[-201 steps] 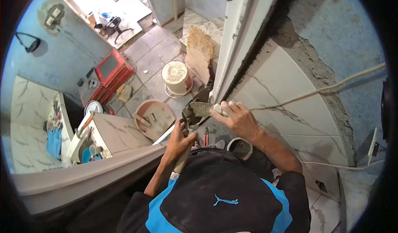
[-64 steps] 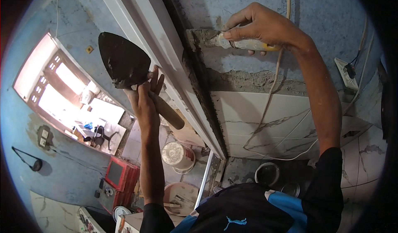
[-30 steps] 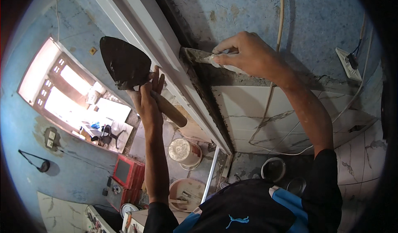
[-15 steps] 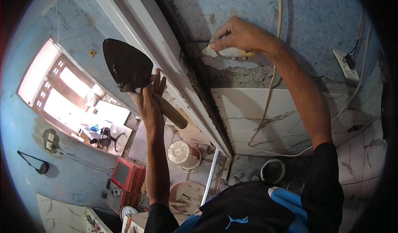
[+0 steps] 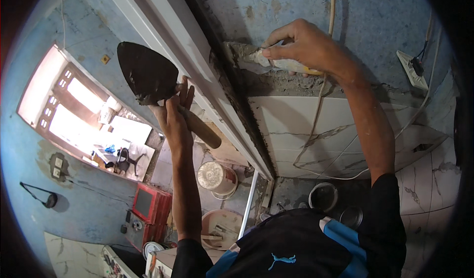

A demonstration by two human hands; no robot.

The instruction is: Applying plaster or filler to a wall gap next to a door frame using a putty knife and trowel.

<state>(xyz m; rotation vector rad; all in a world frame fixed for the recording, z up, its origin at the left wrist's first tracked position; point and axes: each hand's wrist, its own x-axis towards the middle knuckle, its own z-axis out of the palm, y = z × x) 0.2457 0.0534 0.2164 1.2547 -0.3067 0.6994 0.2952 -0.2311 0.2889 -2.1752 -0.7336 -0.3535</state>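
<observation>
Within the hands (image 5: 308, 48): trowel (image 5: 148, 73), scraper (image 5: 252, 57)

Matt metal trowel blade (image 5: 147, 73), wooden handle (image 5: 202, 128), smooth tiles (image 5: 286, 121), rough mortar (image 5: 301, 85) (crumbly-looking)

Grey floor (image 5: 162, 169), paler and tiled on the left, darker on the right.
On the tiled stretch stand a pale bucket (image 5: 216, 176), apparently upside down, a round pinkish basin (image 5: 212, 218) toward the near edge, and a red cabinet (image 5: 154, 213) at the left edge. On the darker stretch, a round tub (image 5: 323, 186) with a dark interior stands near the far edge, a round container (image 5: 351, 216) just beside it.
</observation>
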